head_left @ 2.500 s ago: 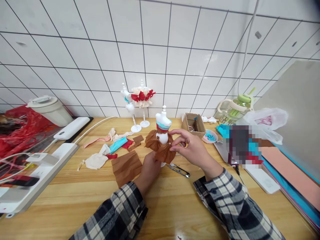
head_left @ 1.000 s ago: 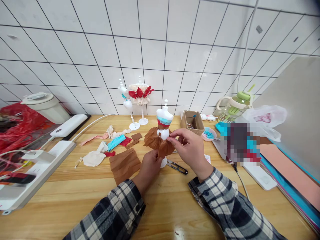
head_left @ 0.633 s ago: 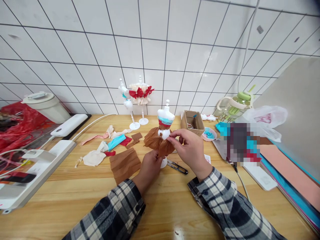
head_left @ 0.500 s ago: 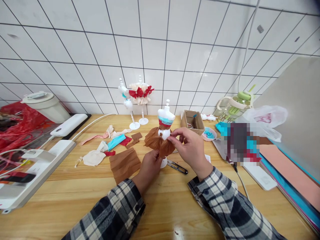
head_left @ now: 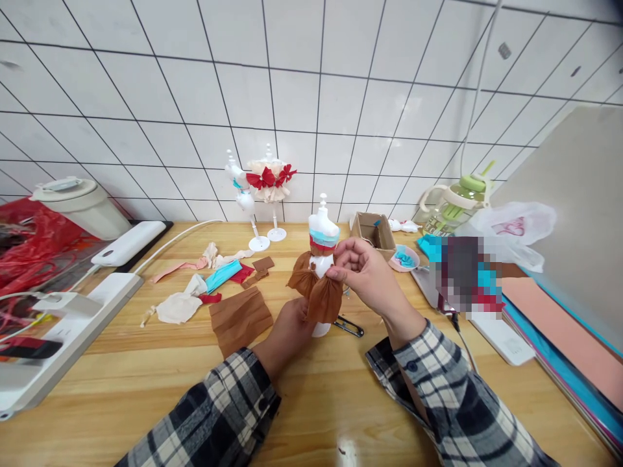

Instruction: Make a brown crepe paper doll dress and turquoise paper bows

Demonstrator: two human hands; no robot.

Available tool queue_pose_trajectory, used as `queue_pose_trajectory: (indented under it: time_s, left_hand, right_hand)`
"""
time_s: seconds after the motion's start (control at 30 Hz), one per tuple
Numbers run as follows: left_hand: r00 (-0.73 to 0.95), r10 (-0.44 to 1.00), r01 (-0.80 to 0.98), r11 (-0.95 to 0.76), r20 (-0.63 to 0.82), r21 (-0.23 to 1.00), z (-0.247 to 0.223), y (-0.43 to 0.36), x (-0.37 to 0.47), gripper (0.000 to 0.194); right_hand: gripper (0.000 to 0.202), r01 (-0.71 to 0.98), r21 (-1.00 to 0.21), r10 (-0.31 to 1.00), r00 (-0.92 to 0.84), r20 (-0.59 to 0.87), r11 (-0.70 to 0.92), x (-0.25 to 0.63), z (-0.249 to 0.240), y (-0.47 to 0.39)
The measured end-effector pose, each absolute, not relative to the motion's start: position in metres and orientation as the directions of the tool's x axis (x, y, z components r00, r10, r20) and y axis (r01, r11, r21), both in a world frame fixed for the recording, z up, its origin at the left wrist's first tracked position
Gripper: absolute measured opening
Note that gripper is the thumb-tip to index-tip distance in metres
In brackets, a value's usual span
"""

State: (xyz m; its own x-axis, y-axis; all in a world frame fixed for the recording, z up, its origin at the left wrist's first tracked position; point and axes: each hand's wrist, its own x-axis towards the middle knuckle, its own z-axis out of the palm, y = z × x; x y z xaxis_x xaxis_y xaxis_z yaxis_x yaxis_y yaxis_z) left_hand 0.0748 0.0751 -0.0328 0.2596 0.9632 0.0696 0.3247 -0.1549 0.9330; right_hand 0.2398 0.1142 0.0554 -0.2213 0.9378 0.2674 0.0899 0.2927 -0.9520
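Observation:
A small white mannequin (head_left: 323, 226) stands upright, with blue and red bands round its chest. Brown crepe paper (head_left: 324, 298) hangs in gathered puffs about its hips. My right hand (head_left: 363, 272) pinches the top of the right-hand puff beside the waist. Low on the mannequin, my left hand (head_left: 291, 327) is closed under the brown paper, its fingertips partly hidden; it seems to hold the stand. Black thread snips (head_left: 349, 326) lie just right of the base.
Two more mannequins (head_left: 269, 174) stand near the wall. Paper scraps (head_left: 179, 307) and a brown sheet (head_left: 241, 319) lie left. A cardboard box (head_left: 374, 232), a pink dish (head_left: 403, 259) and a bottle (head_left: 457, 204) are at the right; a power strip (head_left: 73, 350) is far left.
The right-hand brown puff now hangs lower and fuller, covering more of the stand and the snips' near end. My right hand has shifted slightly, still pinching. The view has moved a little.

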Motion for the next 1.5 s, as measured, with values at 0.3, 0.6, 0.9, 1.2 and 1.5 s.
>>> queue_pose_trajectory:
  time_s: [0.3, 0.6, 0.9, 1.2, 1.5]
  left_hand:
    - [0.270, 0.952, 0.316, -0.229, 0.144, 0.921, -0.035, 0.075, 0.076, 0.019]
    - [0.182, 0.975, 0.302, -0.175, 0.124, 0.937, -0.038, 0.077, 0.076, 0.017]
    - [0.060, 0.990, 0.291, -0.137, 0.124, 0.947, -0.037, 0.087, 0.069, 0.020]
    - [0.038, 0.996, 0.311, -0.085, 0.077, 0.947, -0.029, 0.089, 0.066, 0.023]
    - [0.420, 0.902, -0.006, 0.116, -0.103, 0.993, -0.033, 0.080, 0.071, 0.039]
  right_hand:
    - [0.010, 0.501, -0.425, 0.608, -0.286, 0.741, 0.754, 0.243, 0.053, 0.106]
    - [0.043, 0.543, -0.391, 0.602, -0.287, 0.745, 0.743, 0.236, 0.049, 0.101]
    - [0.050, 0.584, -0.349, 0.615, -0.350, 0.706, 0.733, 0.220, 0.020, 0.097]
    - [0.024, 0.567, -0.327, 0.511, -0.199, 0.836, 0.756, 0.230, -0.024, 0.064]
    - [0.028, 0.488, -0.770, 0.870, 0.044, 0.492, 0.411, 0.258, 0.032, 0.099]
